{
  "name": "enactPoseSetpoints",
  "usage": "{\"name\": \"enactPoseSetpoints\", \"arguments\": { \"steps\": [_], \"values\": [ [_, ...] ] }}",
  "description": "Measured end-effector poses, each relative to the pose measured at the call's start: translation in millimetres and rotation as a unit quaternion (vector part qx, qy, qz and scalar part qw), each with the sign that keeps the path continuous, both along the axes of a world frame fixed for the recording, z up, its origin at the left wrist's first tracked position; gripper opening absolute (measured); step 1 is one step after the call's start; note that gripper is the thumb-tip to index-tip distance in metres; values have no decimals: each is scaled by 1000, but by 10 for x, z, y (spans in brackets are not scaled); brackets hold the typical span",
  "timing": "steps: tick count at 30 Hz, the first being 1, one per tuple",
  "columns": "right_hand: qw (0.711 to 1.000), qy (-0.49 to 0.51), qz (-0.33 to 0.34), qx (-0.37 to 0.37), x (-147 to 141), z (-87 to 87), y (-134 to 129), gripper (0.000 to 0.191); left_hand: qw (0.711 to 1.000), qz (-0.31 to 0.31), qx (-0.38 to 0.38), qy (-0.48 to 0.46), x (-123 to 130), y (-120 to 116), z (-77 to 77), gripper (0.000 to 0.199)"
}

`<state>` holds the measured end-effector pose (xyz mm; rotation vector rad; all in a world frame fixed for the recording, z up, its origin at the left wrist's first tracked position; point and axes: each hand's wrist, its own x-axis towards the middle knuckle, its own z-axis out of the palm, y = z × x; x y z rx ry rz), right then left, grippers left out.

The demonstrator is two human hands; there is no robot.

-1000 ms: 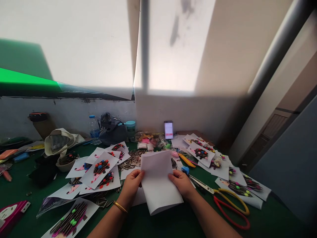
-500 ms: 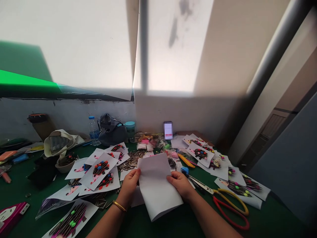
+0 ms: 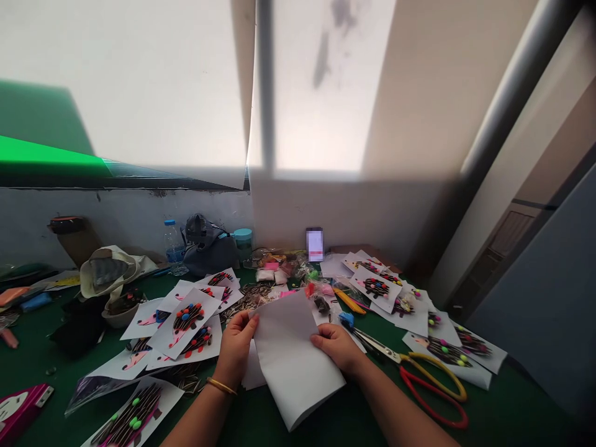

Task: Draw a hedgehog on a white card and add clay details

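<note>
A white sheet of paper, folded over with its loose edges curving at the near end, is held up above the green table. My left hand pinches its left edge, thumb on top; a gold bangle circles that wrist. At the right edge, my right hand grips the same paper between thumb and fingers. Beneath and left of it, part of another white sheet shows. Scissors with one yellow and one red handle lie just right of my right hand.
Cards decorated with seeds and coloured dots lie in a left pile and a right pile. Loose striped seeds lie behind my left hand. A phone leans at the wall, near a yellow cutter and a water bottle.
The paper has come slightly nearer and lower, and its near end tilts down more. My left hand has shifted a little left. Both hands keep their hold.
</note>
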<state>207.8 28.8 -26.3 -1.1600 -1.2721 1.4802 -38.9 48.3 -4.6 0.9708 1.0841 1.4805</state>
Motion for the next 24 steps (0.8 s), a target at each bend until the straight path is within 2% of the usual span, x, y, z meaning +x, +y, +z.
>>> {"name": "enactPoseSetpoints", "arguments": {
  "steps": [8,10,11,13,16,18,22,24],
  "values": [
    [1000,0,15,4,9,-25,0,41,998,60,7,14,-57,42,-59,48],
    [1000,11,-4,4,3,-34,0,41,999,42,-8,1,-42,19,-17,50],
    [1000,18,-20,5,-2,-35,-1,41,1000,17,-22,-9,-25,-4,13,51],
    [998,30,-53,8,-13,-27,-5,42,994,-76,-73,-23,26,-71,71,54],
    [995,37,-93,21,-30,0,-12,44,955,-260,-141,-26,116,-178,103,48],
    [993,49,-108,29,-39,16,-18,46,941,-301,-154,-9,151,-207,78,47],
    [991,87,-101,23,-67,28,-27,47,963,-214,-142,88,116,-131,5,44],
    [991,100,-91,20,-80,17,-24,48,967,-191,-137,101,78,-86,-7,43]
  ]
}}
